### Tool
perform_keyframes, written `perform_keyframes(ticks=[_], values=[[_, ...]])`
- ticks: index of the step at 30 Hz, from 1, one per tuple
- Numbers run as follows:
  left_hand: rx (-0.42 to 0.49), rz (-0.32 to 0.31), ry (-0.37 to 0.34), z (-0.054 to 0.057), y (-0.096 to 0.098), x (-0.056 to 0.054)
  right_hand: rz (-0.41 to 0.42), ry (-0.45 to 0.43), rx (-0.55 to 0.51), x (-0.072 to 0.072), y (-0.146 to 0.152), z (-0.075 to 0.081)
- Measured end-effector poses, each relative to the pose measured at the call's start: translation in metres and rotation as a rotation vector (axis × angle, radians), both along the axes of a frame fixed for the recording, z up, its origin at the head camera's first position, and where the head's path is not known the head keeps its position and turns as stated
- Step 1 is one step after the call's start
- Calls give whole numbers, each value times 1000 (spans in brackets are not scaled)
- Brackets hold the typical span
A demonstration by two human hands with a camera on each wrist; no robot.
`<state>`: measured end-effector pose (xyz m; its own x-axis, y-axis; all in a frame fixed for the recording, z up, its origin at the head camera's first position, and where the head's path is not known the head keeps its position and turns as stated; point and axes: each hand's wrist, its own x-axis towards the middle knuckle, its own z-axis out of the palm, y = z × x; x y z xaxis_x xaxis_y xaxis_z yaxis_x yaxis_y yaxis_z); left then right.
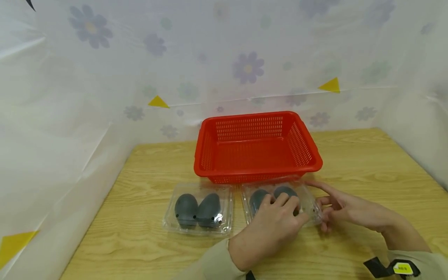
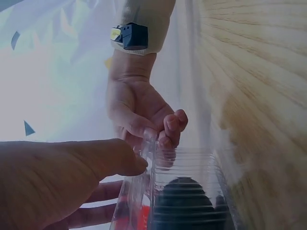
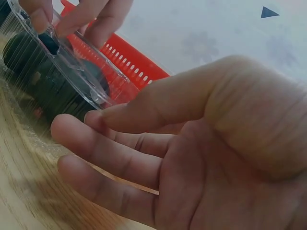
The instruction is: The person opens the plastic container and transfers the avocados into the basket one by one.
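A clear plastic clamshell box (image 1: 309,194) with dark green, egg-shaped pieces (image 1: 257,199) inside stands just in front of the red basket. The left hand (image 1: 274,221) lies over its lid with bent fingers, its thumb at the rim; it hides part of the contents. At the box's right end the right hand (image 1: 344,208) pinches the rim between thumb and index finger, and its other fingers curl free. In the right wrist view, the left fingers (image 3: 98,17) hold the far part of the same rim. The lid appears down, though whether it is fastened cannot be seen.
A second clear clamshell box (image 1: 225,225), closed over two similar dark pieces, sits to the left. Behind both stands a red perforated plastic basket (image 1: 259,171) with nothing visible inside. Flowered white sheeting (image 1: 206,70) borders the wood-grain table (image 1: 133,217) at the back and sides.
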<state>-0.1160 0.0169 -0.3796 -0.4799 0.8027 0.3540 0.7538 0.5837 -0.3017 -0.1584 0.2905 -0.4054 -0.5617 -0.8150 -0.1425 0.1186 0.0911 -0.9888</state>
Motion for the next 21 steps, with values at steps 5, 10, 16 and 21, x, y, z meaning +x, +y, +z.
perform_keyframes(ticks=[5, 10, 16, 21], values=[[11, -16, 16, 4, 8, -2, -7, -6, -33, 2, 1, -1], [-10, -2, 8, 9, 18, -3, -24, -10, 0, 1, -1, -1], [-17, 16, -6, 10, 29, -2, -11, 3, -1, 1, 0, 0], [-61, 52, -13, 10, 34, -2, 22, 12, -73, -1, 2, -5]])
